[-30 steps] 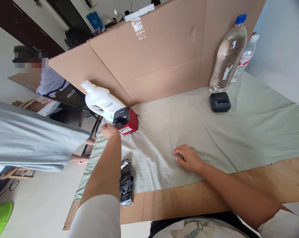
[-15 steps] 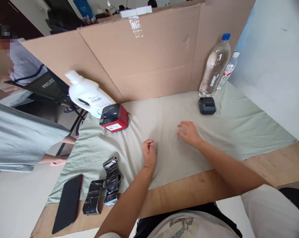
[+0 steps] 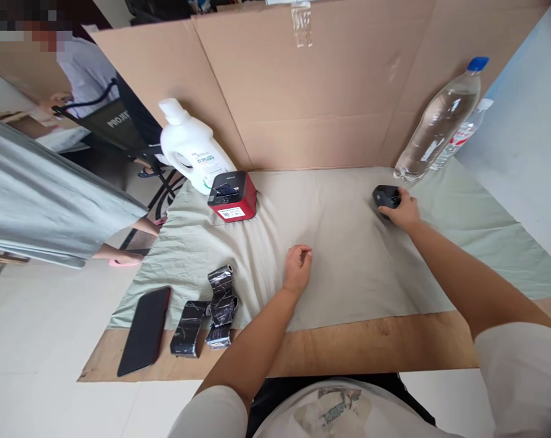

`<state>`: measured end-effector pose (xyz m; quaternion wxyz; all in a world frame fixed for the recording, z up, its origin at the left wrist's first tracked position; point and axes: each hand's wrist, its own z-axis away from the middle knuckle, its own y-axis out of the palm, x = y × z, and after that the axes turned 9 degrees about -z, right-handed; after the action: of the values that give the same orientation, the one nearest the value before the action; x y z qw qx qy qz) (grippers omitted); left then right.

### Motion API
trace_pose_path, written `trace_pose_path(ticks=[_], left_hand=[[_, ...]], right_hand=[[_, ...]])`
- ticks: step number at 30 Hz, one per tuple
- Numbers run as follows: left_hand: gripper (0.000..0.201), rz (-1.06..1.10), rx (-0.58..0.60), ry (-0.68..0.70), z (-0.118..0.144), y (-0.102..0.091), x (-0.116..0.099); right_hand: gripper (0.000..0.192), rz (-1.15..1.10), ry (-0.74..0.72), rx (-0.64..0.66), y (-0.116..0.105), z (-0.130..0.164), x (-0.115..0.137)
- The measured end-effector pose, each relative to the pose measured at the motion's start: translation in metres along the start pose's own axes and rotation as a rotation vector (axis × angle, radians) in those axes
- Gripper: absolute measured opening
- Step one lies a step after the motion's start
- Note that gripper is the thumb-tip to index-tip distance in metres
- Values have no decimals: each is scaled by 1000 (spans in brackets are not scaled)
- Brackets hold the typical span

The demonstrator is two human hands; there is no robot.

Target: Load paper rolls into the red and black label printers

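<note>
My right hand (image 3: 403, 211) grips the small black portable printer (image 3: 383, 196), with the thumb on its near side and the fingers over its right side. The printer sits on the cloth near the foot of the large water bottle (image 3: 442, 121). Curled and holding nothing I can see, my left hand (image 3: 298, 267) rests on the cloth (image 3: 334, 267) at mid-table. To its left are a red and black boxy printer (image 3: 234, 198) with a white label, and several black rolls in clear plastic wrap (image 3: 188, 328).
A white jug (image 3: 195, 149) leans behind the red printer. Beside the big bottle stands a smaller water bottle (image 3: 462, 134). A flat black case (image 3: 145, 331) lies at the front left corner. Cardboard (image 3: 312, 109) walls the back. Other people are at the left, one in a grey garment (image 3: 51, 194).
My right hand has moved right and away from me and closed on the small black printer. My left hand stays curled on the cloth. The view has shifted.
</note>
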<state>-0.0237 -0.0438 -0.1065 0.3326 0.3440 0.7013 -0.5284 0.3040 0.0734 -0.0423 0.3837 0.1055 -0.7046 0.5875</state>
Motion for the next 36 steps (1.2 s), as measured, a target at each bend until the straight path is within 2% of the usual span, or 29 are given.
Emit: trace_pose_path(ticks=[3, 8, 10, 12, 14, 17, 20, 23, 29, 36], left_hand=[[27, 41, 94, 19, 2, 0, -1], [75, 489, 306, 3, 9, -2, -1], [82, 589, 311, -71, 10, -4, 0], [83, 599, 279, -133, 8, -8, 1], [83, 578, 261, -143, 5, -12, 1], [83, 579, 285, -104, 2, -16, -2], [87, 615, 368, -79, 1, -18, -7], [91, 658, 458, -103, -1, -21, -8], [95, 805, 716, -256, -14, -32, 1], [94, 763, 750, -316, -18, -37, 1]], right_hand=[[96, -145, -220, 149, 22, 56, 19], [94, -323, -437, 287, 64, 167, 46], [97, -339, -477, 283, 76, 200, 53], [102, -342, -498, 292, 84, 217, 57], [99, -388, -487, 325, 88, 221, 57], [86, -568, -344, 365, 89, 208, 52], [90, -700, -212, 417, 90, 193, 46], [92, -732, -232, 438, 93, 189, 41], [95, -756, -265, 321, 101, 196, 37], [91, -774, -253, 329, 104, 197, 34]])
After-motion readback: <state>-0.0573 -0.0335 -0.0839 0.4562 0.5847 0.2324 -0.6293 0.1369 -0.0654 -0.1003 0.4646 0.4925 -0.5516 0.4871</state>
